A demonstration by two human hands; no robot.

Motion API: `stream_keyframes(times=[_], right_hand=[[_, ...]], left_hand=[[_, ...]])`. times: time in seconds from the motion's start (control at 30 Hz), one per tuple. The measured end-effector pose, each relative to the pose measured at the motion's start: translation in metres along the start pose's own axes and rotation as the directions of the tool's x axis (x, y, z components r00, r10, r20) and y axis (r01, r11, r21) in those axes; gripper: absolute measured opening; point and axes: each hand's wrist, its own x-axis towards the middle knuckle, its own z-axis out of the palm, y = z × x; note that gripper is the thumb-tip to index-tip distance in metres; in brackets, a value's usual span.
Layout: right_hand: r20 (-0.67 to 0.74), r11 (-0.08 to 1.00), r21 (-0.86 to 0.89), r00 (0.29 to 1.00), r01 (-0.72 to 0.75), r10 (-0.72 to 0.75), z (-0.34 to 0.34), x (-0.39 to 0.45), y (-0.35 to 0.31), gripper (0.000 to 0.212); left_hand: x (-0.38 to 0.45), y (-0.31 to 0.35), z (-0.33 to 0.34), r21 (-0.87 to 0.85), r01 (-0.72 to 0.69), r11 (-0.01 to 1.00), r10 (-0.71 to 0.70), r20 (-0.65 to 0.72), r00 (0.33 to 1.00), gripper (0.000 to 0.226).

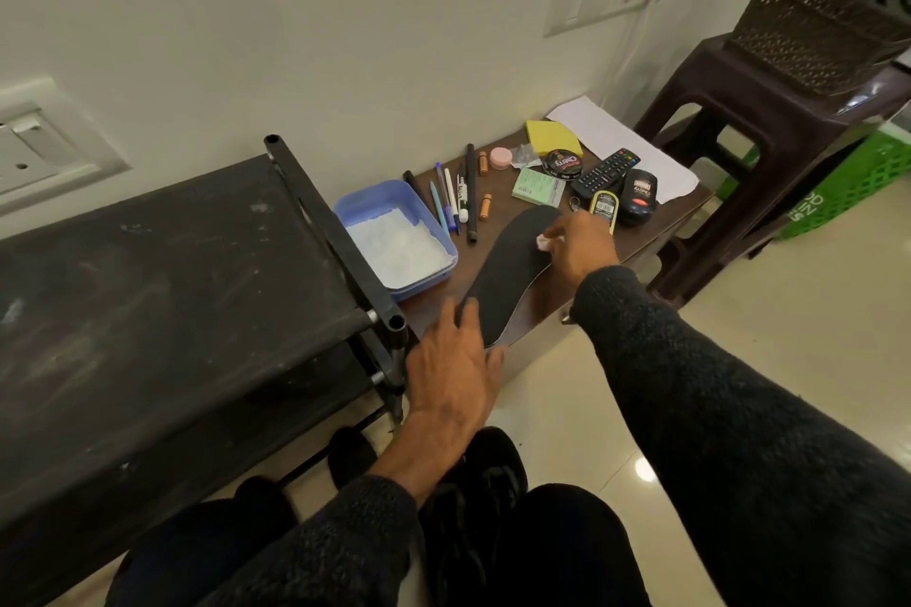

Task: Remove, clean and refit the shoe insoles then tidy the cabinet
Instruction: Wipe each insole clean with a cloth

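Dim, warm indoor light with a greenish cast on the wall (345, 15). A small bright glare spot sits on the glossy floor (645, 469) just beside the right sleeve (739, 409). The black shoe rack (148, 286) top shows dull smudged sheen. Wide-angle bending curves the wall sockets and stool (769, 123) toward the edges. The right hand (581, 246) is slightly motion-blurred; shadows are soft

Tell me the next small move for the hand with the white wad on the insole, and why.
Probably draw the white wad down the black insole toward its heel. The right hand pinches the wad near the insole's toe end, so most of the surface below it seems not yet wiped, while the left hand rests on the heel end, steadying it on the low brown table.
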Motion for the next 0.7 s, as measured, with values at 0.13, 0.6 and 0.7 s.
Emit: stream_keyframes(times=[0.13,0.6,0.7], right_hand=[[0.011,0.998,-0.065,1.000,0.024,-0.024,0.014,-0.004,0.002,0.027],[0.086,0.943,0.010,0.939,0.333,-0.333,0.051,-0.118,-0.022,0.018],[0.198,0.920,0.043,0.900,0.389,-0.389,0.039,-0.136,-0.029,0.018]], left_hand=[[0.001,-0.002,0.003,-0.022,0.081,0.996,-0.081,0.006,0.997,0.074],[-0.009,0.002,-0.005,-0.016,0.103,0.995,-0.103,0.025,0.994,0.047],[-0.013,0.002,-0.007,0.028,0.102,0.994,-0.103,0.040,0.994,0.046]])
